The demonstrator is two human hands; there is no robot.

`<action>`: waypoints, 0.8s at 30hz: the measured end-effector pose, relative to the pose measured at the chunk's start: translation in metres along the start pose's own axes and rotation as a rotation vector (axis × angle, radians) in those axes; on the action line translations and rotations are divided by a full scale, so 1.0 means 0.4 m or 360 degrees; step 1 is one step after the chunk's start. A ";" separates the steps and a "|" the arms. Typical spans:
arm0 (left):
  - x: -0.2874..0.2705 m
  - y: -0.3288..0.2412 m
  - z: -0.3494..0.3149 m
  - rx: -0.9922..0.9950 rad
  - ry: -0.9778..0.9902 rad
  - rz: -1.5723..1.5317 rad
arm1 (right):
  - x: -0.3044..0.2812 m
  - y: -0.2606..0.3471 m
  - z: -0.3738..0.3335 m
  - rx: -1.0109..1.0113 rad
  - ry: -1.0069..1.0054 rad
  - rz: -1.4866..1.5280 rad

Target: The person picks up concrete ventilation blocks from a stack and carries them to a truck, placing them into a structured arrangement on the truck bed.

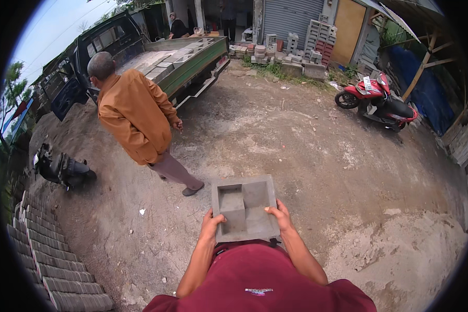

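A grey concrete block (244, 209) with recessed square hollows is held in front of my body at waist height. My left hand (211, 226) grips its left side, the thumb hooked over the rim. Around the right side is my right hand (282, 215), its thumb also resting on the rim. The undersides of both grips, where the other fingers go, are mostly hidden by the block.
A person in an orange jacket (132, 114) stands ahead on the left, beside a green truck bed (192, 67) carrying grey blocks. Stacked grey slabs (62, 260) line the near left. A dark motorbike (62, 169), a red scooter (377, 101) and a sand heap (400, 255) stand around.
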State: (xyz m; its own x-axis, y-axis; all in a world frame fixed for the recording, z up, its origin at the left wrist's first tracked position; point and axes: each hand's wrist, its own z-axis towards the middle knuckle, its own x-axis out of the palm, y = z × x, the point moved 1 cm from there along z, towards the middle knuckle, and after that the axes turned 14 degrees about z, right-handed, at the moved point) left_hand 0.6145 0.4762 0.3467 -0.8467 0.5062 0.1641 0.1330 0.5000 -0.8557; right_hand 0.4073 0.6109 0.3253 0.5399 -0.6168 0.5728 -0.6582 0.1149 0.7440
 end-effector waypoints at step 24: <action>0.005 -0.575 1.441 0.0129 -0.0682 -0.0276 | 0.359 0.298 1.738 0.0396 0.0501 -0.0254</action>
State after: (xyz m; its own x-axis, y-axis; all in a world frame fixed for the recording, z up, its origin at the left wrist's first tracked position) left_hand 0.2854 -0.0427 0.2610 -0.9916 0.0753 0.1054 -0.0557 0.4863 -0.8720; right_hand 0.0416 -0.0054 0.2573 0.7537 -0.3393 0.5628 -0.6389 -0.1780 0.7484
